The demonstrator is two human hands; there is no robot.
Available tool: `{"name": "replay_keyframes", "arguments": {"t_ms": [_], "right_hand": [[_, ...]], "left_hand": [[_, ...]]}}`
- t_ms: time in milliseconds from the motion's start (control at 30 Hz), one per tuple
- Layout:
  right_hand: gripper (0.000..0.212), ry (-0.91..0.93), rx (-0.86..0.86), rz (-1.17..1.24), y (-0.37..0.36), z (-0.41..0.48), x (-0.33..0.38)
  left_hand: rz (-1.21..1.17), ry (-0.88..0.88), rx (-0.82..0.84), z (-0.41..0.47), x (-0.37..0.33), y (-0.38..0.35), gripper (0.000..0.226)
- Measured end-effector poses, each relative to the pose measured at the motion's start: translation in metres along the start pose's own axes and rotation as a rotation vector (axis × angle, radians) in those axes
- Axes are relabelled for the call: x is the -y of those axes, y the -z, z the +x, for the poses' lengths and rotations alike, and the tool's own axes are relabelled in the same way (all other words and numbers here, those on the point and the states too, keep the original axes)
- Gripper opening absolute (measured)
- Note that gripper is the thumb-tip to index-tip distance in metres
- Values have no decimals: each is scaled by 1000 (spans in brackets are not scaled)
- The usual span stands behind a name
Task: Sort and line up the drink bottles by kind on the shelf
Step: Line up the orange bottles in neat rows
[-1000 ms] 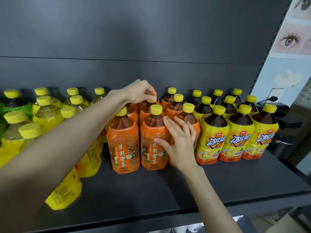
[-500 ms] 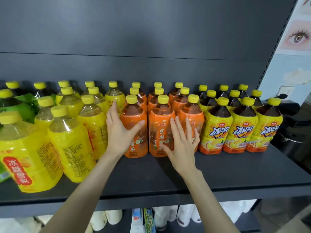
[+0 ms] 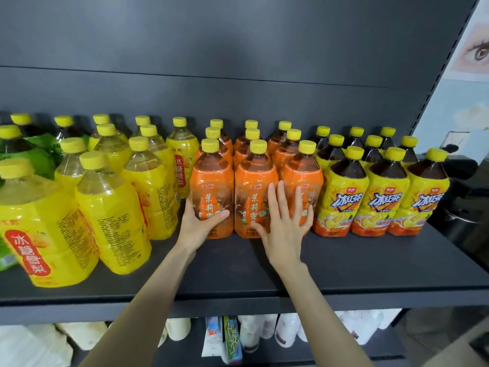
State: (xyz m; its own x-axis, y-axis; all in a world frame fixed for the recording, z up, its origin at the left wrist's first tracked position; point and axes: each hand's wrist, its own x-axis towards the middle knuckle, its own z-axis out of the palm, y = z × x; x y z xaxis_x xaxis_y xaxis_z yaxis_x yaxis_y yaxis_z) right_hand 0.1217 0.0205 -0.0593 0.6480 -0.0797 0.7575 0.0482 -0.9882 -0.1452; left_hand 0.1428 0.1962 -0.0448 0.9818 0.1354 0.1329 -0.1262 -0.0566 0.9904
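Dark shelf (image 3: 344, 263), yellow-capped bottles upright on it, grouped in blocks by label.

Centre: orange-label tea bottles (image 3: 287, 152), three columns, three deep, near row even.
- Left hand (image 3: 197, 223) grips the near-left orange bottle (image 3: 211, 178) low on the body. The thumb lies across the label front and the fingers curl round its left side, mostly hidden behind it.
- Right hand (image 3: 284, 221) is flat, fingers straight and spread. They lie on the near-middle orange bottle (image 3: 251, 178) and the near-right orange bottle (image 3: 307, 176), with the thumb at the foot of the middle one. It presses and clasps nothing.

Right of the orange block and close against it: yellow-label iced tea bottles (image 3: 344, 197) with dark liquid, in three columns running to the back. Their near row is roughly level with the orange near row.

Left of the orange block: yellow pear-drink bottles (image 3: 111, 215) with pale liquid, less tidy.
- The nearest ones stand closer to the shelf edge than the orange row, labels turned different ways.
- One of them, the far pear bottle (image 3: 182, 154), stands just beside the orange block with its label facing out.

Far left: green-label bottles (image 3: 26, 157) with dark liquid, partly hidden behind the pear drinks.

Below, on the lower shelf: white bottles (image 3: 285, 332) and a few tubes (image 3: 232, 340), print too blurred to read.

Right of the shelf: a dark pot (image 3: 460, 207), and above it a wall poster (image 3: 476, 51).
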Motion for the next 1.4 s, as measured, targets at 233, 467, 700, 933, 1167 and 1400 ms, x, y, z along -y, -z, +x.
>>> {"name": "replay_keyframes", "arguments": {"t_ms": [233,467,700,933,1167,1400], "right_hand": [[107,-21,-12,-16,-4,0,2],[120,-196,-20,177,0,-4,-5],[130,-387,84,409,7,6,-25],[127,-416,100,357,9,5,-21],[121,-431,118,344,14,6,-16],[118,-424,155,373,20,7,-15]], "left_hand": [[-10,1,-25,5,9,-5,92],[45,36,-20,9,1,0,93],[65,63,-2,8,-1,0,90],[74,54,-19,7,0,-1,88],[85,57,-25,7,2,-2,89],[135,58,-32,7,1,-2,92]]}}
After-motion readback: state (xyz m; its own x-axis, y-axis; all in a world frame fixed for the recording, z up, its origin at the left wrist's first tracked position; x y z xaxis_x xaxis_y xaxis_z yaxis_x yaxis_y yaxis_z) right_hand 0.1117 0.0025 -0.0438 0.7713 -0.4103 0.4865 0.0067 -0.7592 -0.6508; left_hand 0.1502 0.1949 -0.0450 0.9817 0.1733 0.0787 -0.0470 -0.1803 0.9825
